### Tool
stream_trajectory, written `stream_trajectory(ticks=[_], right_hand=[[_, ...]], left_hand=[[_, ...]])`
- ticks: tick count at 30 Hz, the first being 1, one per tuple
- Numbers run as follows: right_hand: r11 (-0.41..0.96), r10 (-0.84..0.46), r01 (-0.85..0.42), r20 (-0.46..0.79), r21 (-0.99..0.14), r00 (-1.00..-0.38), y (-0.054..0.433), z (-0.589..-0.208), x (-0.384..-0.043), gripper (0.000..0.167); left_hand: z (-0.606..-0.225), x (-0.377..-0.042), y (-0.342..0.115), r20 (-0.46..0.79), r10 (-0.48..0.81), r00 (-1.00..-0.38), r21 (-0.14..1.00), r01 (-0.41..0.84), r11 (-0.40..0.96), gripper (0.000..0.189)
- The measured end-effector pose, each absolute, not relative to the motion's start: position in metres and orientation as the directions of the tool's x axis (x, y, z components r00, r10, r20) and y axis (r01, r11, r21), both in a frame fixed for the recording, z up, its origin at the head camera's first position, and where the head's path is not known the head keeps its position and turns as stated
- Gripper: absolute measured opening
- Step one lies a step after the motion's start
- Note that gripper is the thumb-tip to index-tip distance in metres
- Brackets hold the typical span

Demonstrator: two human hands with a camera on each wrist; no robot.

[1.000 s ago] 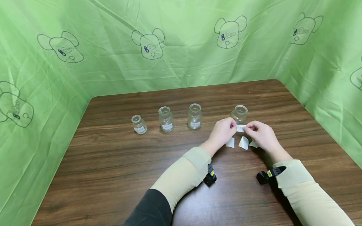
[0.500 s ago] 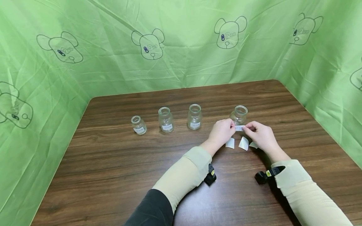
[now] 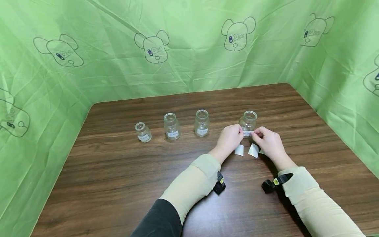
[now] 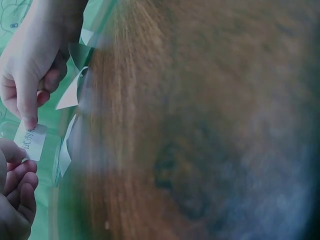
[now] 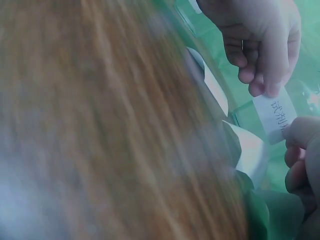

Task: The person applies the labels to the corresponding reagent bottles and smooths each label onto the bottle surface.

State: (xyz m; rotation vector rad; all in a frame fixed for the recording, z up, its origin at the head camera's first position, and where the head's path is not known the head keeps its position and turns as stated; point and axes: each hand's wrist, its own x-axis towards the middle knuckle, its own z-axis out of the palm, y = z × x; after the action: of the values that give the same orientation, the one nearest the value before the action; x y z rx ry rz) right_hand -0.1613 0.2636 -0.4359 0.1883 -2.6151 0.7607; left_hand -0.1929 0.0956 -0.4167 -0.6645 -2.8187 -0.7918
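Observation:
A small white label (image 3: 247,133) with dark writing is stretched between both hands in front of the rightmost clear glass jar (image 3: 248,121). The left hand (image 3: 229,139) pinches one end between thumb and finger, while the right hand (image 3: 269,143) pinches the other. In the head view the label overlaps the lower front of that jar. Its written characters (image 5: 278,114) face the person in the right wrist view, partly covered by the right thumb. Curled white paper pieces (image 3: 253,150) lie on the table just below the hands, one partly hidden by the right hand.
Three more glass jars stand in a row to the left: a small one (image 3: 143,132), a taller one (image 3: 171,126) and another (image 3: 202,123), each with a white label on its front. The brown wooden table (image 3: 118,184) is bordered by green cloth (image 3: 189,72) behind and at the sides.
Both hands have brought the label slightly down and against the jar's front in the head view. The label now looks flatter, and the whole head view has shifted a little.

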Motion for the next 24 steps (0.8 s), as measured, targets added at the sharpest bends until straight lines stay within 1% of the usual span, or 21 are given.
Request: stream_trajectory(ticks=[4, 8, 10, 12, 14, 16, 18, 20, 24], right_hand=[[0.847, 0.003, -0.215, 0.409, -0.486, -0.912, 0.263, -0.436, -0.161, 0.013], [0.837, 0.026, -0.178, 0.363, -0.518, -0.931, 0.265, -0.431, -0.159, 0.018], [0.821, 0.037, -0.162, 0.334, -0.548, -0.942, 0.266, -0.427, -0.159, 0.026], [0.806, 0.038, -0.151, 0.304, -0.572, -0.952, 0.268, -0.423, -0.161, 0.039], [0.800, 0.017, -0.153, 0.277, -0.581, -0.961, 0.269, -0.421, -0.164, 0.052], [0.807, -0.023, -0.169, 0.255, -0.566, -0.967, 0.269, -0.420, -0.168, 0.060], [0.815, -0.060, -0.188, 0.243, -0.549, -0.968, 0.268, -0.419, -0.171, 0.062], [0.823, -0.087, -0.205, 0.238, -0.530, -0.967, 0.266, -0.418, -0.175, 0.061], [0.838, -0.104, -0.204, 0.218, -0.507, -0.970, 0.261, -0.415, -0.181, 0.062]], left_hand=[[-0.419, -0.194, 0.093, 0.265, 0.385, -0.884, 0.465, 0.467, 0.753, 0.005], [-0.420, -0.197, 0.087, 0.235, 0.370, -0.899, 0.517, 0.438, 0.736, 0.014], [-0.420, -0.198, 0.083, 0.209, 0.354, -0.911, 0.556, 0.409, 0.723, 0.023], [-0.419, -0.199, 0.081, 0.186, 0.343, -0.921, 0.589, 0.384, 0.712, 0.035], [-0.418, -0.200, 0.080, 0.162, 0.348, -0.923, 0.605, 0.372, 0.704, 0.050], [-0.417, -0.201, 0.081, 0.143, 0.364, -0.921, 0.610, 0.371, 0.700, 0.063], [-0.416, -0.202, 0.083, 0.131, 0.388, -0.912, 0.600, 0.384, 0.701, 0.073], [-0.415, -0.203, 0.084, 0.128, 0.407, -0.904, 0.593, 0.399, 0.700, 0.076], [-0.414, -0.206, 0.084, 0.145, 0.400, -0.905, 0.567, 0.408, 0.716, 0.074]])
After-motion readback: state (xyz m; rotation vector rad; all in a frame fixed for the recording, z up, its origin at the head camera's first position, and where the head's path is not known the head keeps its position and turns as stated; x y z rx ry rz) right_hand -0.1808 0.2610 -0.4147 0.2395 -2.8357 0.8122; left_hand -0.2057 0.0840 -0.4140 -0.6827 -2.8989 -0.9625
